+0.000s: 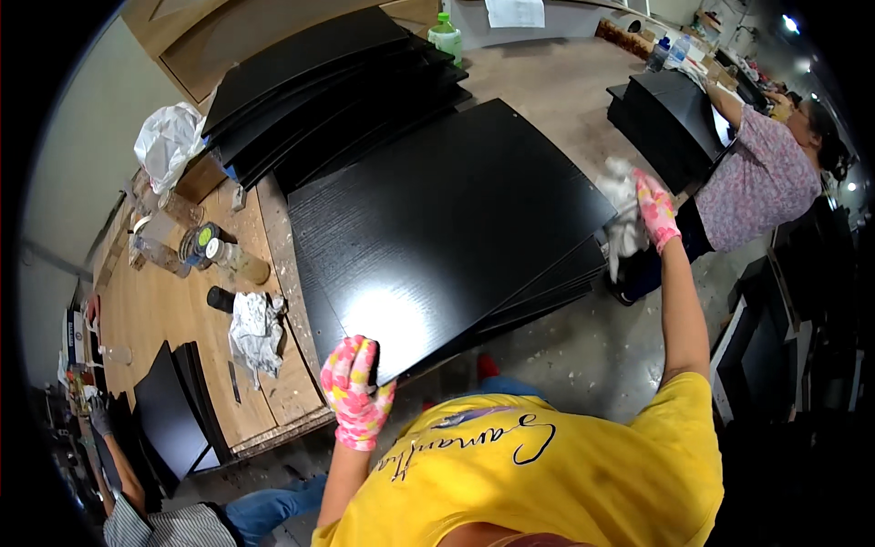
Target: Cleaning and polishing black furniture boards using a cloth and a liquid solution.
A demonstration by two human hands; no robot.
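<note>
At black panel — left hand gripping edge, right hand clutching rag, lettered shirt

Right fingers hold white cloth beside black panel.

The rectangular black wooden panel has fine grain streaks and a white glare patch. Pink, yellow and white floral fabric gloves cover the left grip and right grip. The crumpled cloth is plain white, the short-sleeved fabric shirt yellow with black script, the flat wooden tabletop light brown, the capped plastic bottle green, a co-worker's short-sleeved blouse lilac with a pinkish print.
</note>
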